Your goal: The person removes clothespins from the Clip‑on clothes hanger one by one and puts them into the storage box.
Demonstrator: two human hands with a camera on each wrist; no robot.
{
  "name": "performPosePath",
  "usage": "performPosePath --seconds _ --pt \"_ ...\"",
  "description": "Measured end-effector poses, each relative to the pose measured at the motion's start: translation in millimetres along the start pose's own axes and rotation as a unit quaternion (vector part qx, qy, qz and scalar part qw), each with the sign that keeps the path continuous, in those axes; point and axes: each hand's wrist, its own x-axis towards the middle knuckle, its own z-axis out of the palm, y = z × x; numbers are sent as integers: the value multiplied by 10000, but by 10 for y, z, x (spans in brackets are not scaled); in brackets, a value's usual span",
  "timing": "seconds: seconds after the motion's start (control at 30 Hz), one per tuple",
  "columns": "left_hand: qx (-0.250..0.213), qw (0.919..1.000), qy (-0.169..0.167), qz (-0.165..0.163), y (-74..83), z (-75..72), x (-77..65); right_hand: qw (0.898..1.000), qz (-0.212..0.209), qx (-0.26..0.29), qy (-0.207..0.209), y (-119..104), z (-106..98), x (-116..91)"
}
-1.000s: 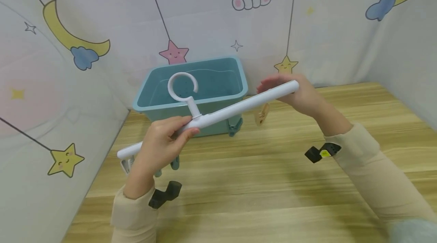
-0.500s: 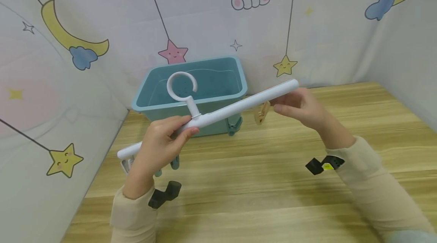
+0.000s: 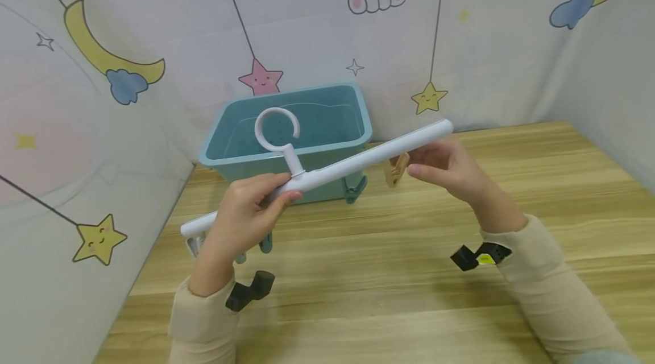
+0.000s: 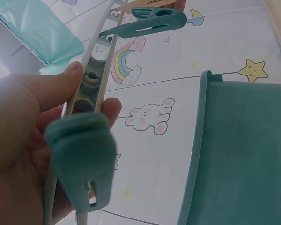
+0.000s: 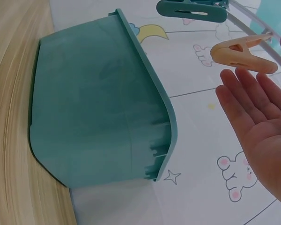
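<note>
A white clip hanger (image 3: 368,157) with a round hook (image 3: 258,125) is held tilted, its right end higher. My left hand (image 3: 243,216) pinches the bar beside the hook's base, thumb in front. Clips hang from its underside: a peach clip (image 3: 396,170) near the right end, a dark green clip (image 3: 354,187) farther in, green ones (image 3: 265,243) under my left hand and a grey clip (image 3: 192,245) at the left end. My right hand (image 3: 450,170) is at the bar's right end; in the right wrist view its straight fingers (image 5: 246,91) lie just under the peach clip.
Behind the hanger a teal plastic tub (image 3: 240,173) stands on the wooden table (image 3: 368,284), near the back wall cloth (image 3: 317,11) printed with stars, moons and a bear. Cloth walls also close in the left and right sides. A small black device (image 3: 251,290) sits at each wrist.
My right hand has come down from above the bar's right end to beside and below it, close to the peach clip. My left hand keeps its hold on the hanger, which has shifted slightly right.
</note>
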Motion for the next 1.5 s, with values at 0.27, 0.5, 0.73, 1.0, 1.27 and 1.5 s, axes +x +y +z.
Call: performPosePath --seconds 0.27,0.5,0.73,1.0,1.27,1.5 --pt "27 9999 -89 -73 -13 32 0 9994 201 -173 221 69 55 -42" --pt "57 9998 -153 -128 -20 60 -2 9977 438 521 -23 141 106 -50" --pt "167 9994 -207 -205 -9 86 4 9938 731 832 -72 155 140 -72" --pt "198 9992 -243 -261 9 91 14 9931 857 800 -75 169 136 -93" --pt "242 9991 -274 -214 0 106 13 9915 898 881 -324 199 145 -99" --pt "243 9993 -253 -149 -8 113 12 9917 976 772 -313 196 136 -112"
